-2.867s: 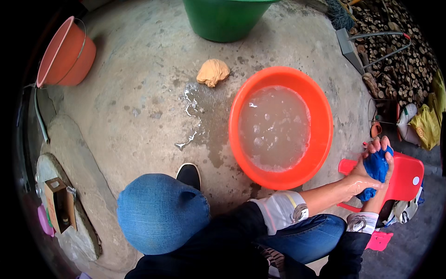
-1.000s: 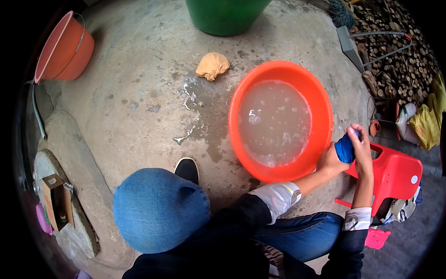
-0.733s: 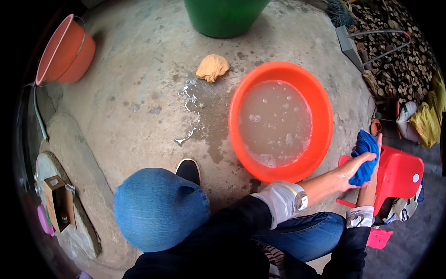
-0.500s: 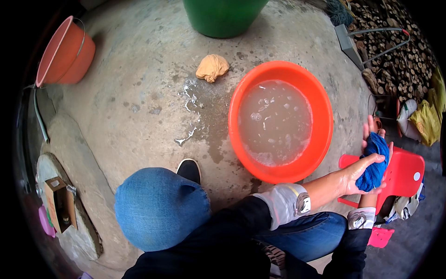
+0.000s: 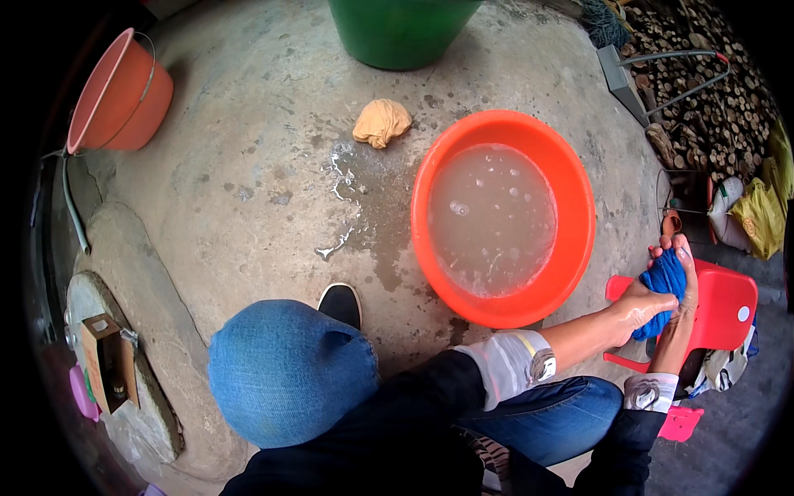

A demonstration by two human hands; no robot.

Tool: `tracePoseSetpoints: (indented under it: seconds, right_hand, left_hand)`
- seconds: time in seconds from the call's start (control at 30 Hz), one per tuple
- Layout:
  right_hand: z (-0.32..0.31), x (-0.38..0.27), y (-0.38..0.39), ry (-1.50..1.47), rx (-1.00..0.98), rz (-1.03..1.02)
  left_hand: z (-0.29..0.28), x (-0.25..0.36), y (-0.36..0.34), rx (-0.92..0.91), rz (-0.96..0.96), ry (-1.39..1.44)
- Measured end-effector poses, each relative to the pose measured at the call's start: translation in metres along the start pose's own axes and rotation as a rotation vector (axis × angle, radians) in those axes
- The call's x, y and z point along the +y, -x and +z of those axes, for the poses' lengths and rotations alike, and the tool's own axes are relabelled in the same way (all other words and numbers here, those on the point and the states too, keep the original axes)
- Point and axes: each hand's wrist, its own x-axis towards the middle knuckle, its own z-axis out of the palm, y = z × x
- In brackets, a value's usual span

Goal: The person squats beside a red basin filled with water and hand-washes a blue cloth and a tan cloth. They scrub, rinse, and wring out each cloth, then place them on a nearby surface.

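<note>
A bunched, wet blue cloth (image 5: 664, 279) is squeezed between my two hands, off to the right of an orange-red basin (image 5: 422, 223). My left hand (image 5: 638, 311) wraps its near side, the thumb pressed across it. On the far side my right hand (image 5: 685, 266) has its fingers curled over the top of the cloth. Cloudy grey water with a few bubbles (image 5: 492, 219) fills part of the basin. A wrung, peach-coloured cloth (image 5: 381, 123) lies balled on the wet concrete to the basin's upper left.
Behind my hands stands a red plastic chair (image 5: 724, 302). A green tub (image 5: 401, 33) is at the far side, and an orange bucket (image 5: 136, 99) at the far left. Stacked firewood (image 5: 695, 107) and a yellow bag (image 5: 759, 217) line the right. A cardboard box (image 5: 101, 351) rests at left.
My right hand's fingers have closed over the blue cloth, and my left hand has turned around it. The cloth is more tightly bunched. Fewer bubbles show on the basin water.
</note>
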Motion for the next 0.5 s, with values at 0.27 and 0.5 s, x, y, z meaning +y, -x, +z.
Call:
tracePoseSetpoints:
  seconds: [0.27, 0.5]
  right_hand:
    - [0.015, 0.003, -0.007, 0.160, 0.108, 0.037]
    - [0.019, 0.015, -0.014, 0.263, 0.217, -0.017]
  left_hand:
    - [-0.010, -0.004, -0.001, 0.370, 0.241, -0.584]
    - [-0.029, -0.007, -0.007, 0.389, 0.371, -0.722]
